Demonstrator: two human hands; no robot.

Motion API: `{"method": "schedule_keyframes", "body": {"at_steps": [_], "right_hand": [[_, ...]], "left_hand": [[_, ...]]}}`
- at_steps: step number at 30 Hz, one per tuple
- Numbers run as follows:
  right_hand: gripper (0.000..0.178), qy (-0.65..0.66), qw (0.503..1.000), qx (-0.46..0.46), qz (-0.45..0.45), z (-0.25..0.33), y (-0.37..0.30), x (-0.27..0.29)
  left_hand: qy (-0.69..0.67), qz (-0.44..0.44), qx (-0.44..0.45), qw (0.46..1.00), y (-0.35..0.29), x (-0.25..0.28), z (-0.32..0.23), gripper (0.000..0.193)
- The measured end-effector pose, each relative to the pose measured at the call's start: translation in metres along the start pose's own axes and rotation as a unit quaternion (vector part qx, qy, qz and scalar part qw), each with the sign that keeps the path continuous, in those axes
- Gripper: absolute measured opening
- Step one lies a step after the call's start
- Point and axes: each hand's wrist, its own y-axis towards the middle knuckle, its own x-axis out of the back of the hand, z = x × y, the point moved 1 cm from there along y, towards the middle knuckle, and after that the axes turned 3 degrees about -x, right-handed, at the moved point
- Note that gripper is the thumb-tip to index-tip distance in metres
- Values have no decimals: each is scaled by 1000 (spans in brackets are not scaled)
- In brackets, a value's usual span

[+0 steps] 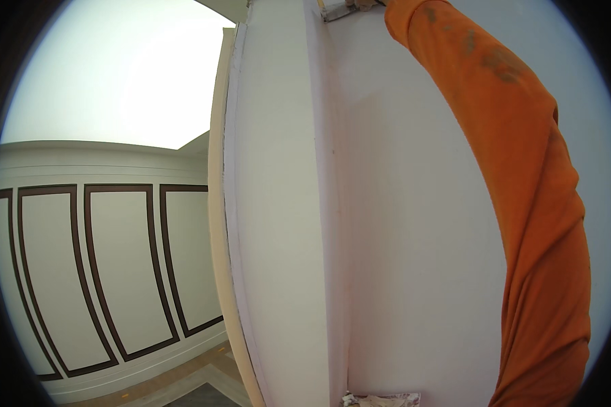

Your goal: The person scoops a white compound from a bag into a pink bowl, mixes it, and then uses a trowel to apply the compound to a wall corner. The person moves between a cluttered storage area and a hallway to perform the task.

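Note:
My right arm, in an orange sleeve smeared with grey-brown stains, stretches up the wall [414,203]. At the top edge only a sliver of my right hand [369,5] shows, closed around a putty knife. The grey blade of the putty knife [341,11] lies against the upper part of the inner corner; its handle is mostly cut off. At the bottom edge is a flat plate [413,399] with lumps of pale plaster [380,401] on it. What bears the plate is out of the picture. My left hand does not show.
A narrow white wall return [282,203] meets the wall in a vertical corner, with a beige edge strip [218,169] on its left. Farther left, an opening shows a wall with dark-framed panels [121,271], a bright ceiling [129,74] and a patterned floor [204,390].

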Motion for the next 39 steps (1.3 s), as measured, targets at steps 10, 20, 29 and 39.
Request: {"method": "schedule_keyframes", "body": {"at_steps": [10,20,29,39], "right_hand": [[25,2,1000,-6,-6,-3,-1,1],[26,-18,1000,-9,-12,-9,5,5],[27,-7,1000,-15,-18,3,-8,-1],[28,47,998,-6,-41,-8,-7,0]], "left_hand": [[39,-3,-26,999,-10,4,13,28],[14,-42,-33,998,2,17,33,30],[11,-18,-89,996,-11,-9,24,30],[-28,-80,69,994,0,27,14,33]]}}
